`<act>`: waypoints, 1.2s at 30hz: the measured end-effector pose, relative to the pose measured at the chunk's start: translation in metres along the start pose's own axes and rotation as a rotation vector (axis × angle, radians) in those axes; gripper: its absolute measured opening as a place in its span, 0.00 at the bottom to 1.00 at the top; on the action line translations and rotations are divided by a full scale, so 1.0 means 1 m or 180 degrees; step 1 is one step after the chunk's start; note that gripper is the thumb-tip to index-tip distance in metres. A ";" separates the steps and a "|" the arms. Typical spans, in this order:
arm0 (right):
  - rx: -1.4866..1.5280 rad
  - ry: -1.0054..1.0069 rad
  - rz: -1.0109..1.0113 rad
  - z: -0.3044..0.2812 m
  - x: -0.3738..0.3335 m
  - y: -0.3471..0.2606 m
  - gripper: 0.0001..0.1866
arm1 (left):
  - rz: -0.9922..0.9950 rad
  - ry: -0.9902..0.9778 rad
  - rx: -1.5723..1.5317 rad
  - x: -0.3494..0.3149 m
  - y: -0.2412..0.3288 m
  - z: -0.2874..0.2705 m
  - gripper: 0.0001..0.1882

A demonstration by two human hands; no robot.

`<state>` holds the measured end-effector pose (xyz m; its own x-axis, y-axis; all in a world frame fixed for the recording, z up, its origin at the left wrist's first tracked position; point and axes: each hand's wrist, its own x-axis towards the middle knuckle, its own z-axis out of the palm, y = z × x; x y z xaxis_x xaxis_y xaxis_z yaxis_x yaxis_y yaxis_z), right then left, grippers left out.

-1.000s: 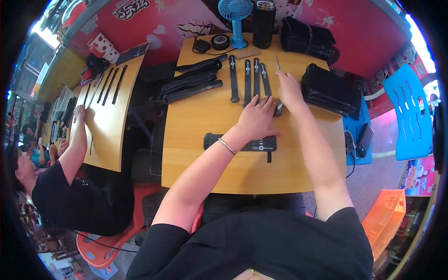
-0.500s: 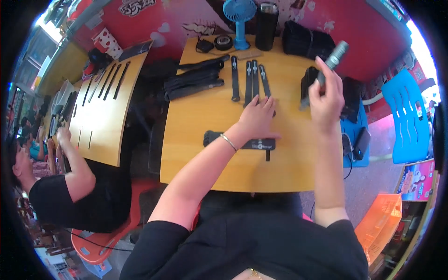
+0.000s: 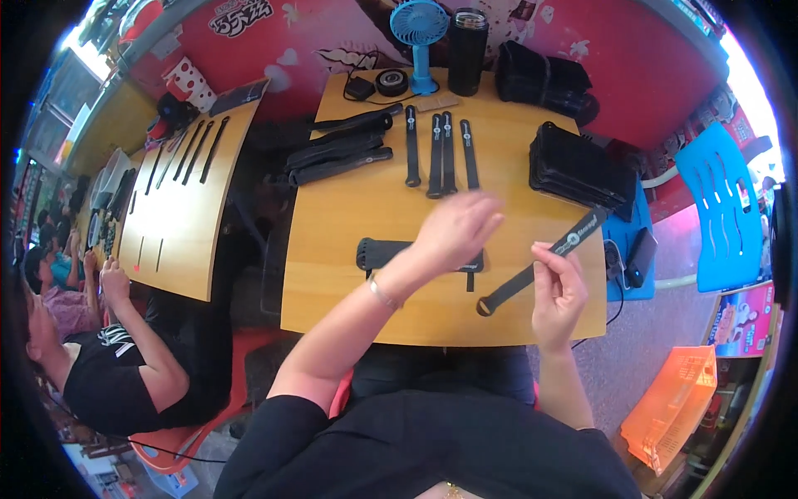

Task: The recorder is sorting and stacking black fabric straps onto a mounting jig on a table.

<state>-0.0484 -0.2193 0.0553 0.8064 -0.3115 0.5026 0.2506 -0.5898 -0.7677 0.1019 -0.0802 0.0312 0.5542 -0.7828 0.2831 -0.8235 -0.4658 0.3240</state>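
Note:
In my right hand [image 3: 559, 291], pinched between thumb and fingers, is a black strap [image 3: 532, 272] with pale lettering and a looped lower end. The strap slants up to the right above the table's right side. My left hand [image 3: 457, 231] is above the middle of the table, fingers stretched out and holding nothing. Below it lies a flat black folded piece [image 3: 386, 253] with a short tab hanging from its front edge, partly hidden by the hand. Several similar straps lie upright beyond: one strap [image 3: 411, 148] at left, a pair [image 3: 442, 158] in the middle, another strap [image 3: 470, 154] at right.
A stack of black pouches [image 3: 578, 166] stands at the table's right edge. Black bundles [image 3: 341, 150] lie at left. Behind are a blue fan [image 3: 420, 37], a black bottle [image 3: 468, 54] and a black roll [image 3: 544, 79]. A co-worker [image 3: 125, 366] sits at left by another table [image 3: 187, 241].
My right hand has come down and nearer with the strap, now turned to point up right. My left hand has lifted off the straps and moved nearer.

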 end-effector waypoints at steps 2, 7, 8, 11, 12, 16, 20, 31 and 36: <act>0.1077 0.0471 0.0451 0.012 -0.010 -0.004 0.23 | -0.0856 -0.0441 -0.3513 -0.034 0.027 -0.015 0.21; 0.1495 0.0582 0.0611 0.030 0.001 -0.019 0.42 | -0.1220 -0.0288 -0.4095 -0.101 0.044 -0.013 0.13; 0.1544 0.0435 0.0754 0.030 0.003 -0.023 0.44 | -0.1787 -0.0358 -0.4211 -0.112 0.041 -0.013 0.11; 0.1729 0.0089 0.1063 0.030 0.002 -0.016 0.41 | -0.2016 0.0239 -0.3628 -0.140 0.033 -0.013 0.08; 0.1877 -0.0092 0.1190 0.027 -0.002 -0.012 0.36 | -0.1887 0.0390 -0.3452 -0.148 0.027 -0.012 0.07; 0.2002 -0.0601 0.1476 0.026 -0.022 0.012 0.21 | -0.2076 0.0546 -0.3428 -0.169 0.017 -0.023 0.08; 0.2177 -0.0599 0.1671 0.034 -0.033 0.023 0.08 | -0.2398 0.0933 -0.3657 -0.185 0.001 -0.017 0.09; 0.1271 -0.0881 0.1479 0.044 -0.034 0.040 0.08 | -0.2683 0.1497 -0.3800 -0.192 -0.027 -0.014 0.07; 0.1140 -0.1027 0.1507 0.046 -0.034 0.050 0.07 | -0.2833 0.1481 -0.3583 -0.193 -0.037 -0.010 0.06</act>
<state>-0.0388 -0.2043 -0.0184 0.9786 -0.2046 -0.0216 -0.0519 -0.1437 -0.9883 0.0267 0.0923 -0.0267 0.9736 -0.1260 -0.1902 0.1936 0.0151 0.9810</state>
